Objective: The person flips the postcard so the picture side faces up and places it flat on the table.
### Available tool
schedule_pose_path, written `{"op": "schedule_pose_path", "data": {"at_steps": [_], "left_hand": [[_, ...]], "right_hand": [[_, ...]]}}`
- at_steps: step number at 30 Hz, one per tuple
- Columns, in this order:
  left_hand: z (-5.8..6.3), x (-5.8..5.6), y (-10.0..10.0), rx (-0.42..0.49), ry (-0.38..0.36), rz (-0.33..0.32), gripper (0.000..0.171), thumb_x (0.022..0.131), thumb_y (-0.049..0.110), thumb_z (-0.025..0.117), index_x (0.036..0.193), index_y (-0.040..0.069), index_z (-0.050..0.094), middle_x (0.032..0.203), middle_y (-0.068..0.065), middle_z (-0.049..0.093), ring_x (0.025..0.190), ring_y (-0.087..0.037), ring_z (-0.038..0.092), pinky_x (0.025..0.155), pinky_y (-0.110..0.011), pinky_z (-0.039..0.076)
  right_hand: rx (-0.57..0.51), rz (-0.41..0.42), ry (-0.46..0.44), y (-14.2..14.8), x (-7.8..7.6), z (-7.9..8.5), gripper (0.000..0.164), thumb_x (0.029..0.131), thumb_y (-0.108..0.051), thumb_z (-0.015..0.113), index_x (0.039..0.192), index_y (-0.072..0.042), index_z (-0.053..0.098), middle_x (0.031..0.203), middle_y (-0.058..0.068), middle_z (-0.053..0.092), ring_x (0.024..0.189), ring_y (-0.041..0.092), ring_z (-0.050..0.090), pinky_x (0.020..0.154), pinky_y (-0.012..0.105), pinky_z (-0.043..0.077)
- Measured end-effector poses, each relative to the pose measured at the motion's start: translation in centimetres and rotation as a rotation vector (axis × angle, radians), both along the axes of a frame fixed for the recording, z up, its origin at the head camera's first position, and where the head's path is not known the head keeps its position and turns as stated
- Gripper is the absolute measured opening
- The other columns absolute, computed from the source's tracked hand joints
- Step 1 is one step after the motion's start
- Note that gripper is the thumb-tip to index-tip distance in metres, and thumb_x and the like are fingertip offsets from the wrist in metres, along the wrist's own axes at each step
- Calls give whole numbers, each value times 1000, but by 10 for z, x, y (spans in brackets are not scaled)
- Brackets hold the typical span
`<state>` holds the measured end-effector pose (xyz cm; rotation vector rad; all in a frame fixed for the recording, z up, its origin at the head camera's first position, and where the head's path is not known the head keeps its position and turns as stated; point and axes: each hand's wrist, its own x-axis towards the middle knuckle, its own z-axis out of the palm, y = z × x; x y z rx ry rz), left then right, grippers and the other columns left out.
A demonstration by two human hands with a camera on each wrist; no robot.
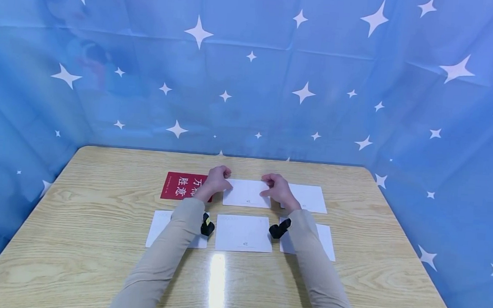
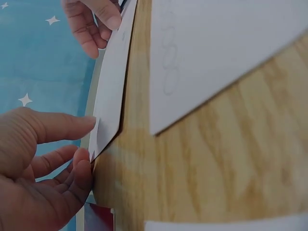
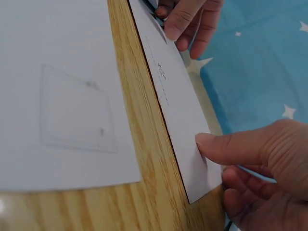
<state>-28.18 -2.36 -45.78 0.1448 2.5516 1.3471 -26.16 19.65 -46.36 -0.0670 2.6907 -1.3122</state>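
A white postcard [image 1: 247,194] lies in the middle of the back row, blank apart from small print. My left hand [image 1: 218,179] pinches its left end; in the left wrist view the thumb [image 2: 72,127] lies over the edge with curled fingers beside and below it. At the right end, my right hand [image 1: 276,188] grips it, the thumb [image 3: 216,144] pressing on the white face and the fingertips at the edge. Left of it is a red postcard [image 1: 181,186] with white characters, partly covered by my left hand. Another white postcard [image 1: 309,198] sits right of my right hand.
Three more white postcards form the front row: a left one [image 1: 159,224] and a right one [image 1: 326,241] partly under my sleeves, and a middle one [image 1: 244,234]. The wooden table [image 1: 76,238] meets a blue star-patterned curtain [image 1: 240,116] behind and at both sides.
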Motion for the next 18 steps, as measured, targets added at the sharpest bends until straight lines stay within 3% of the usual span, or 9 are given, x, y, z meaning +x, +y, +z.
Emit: {"op": "schedule_pose_path", "data": {"at_steps": [11, 18], "left_hand": [[-2, 0, 3, -81, 20, 16, 47, 72, 3, 77, 114, -4, 57, 113, -16, 55, 104, -28, 50, 92, -39, 45], [0, 1, 3, -108, 18, -18, 46, 75, 4, 75, 116, -5, 57, 116, -17, 54, 106, -29, 49, 93, -39, 44]], "right_hand": [[81, -4, -15, -1, -4, 3, 47, 75, 0, 75, 119, 3, 58, 107, 14, 52, 93, 24, 46, 82, 35, 43], [157, 63, -26, 1, -9, 6, 44, 76, -3, 76, 115, 4, 58, 101, 13, 52, 88, 24, 45, 78, 33, 41]]}}
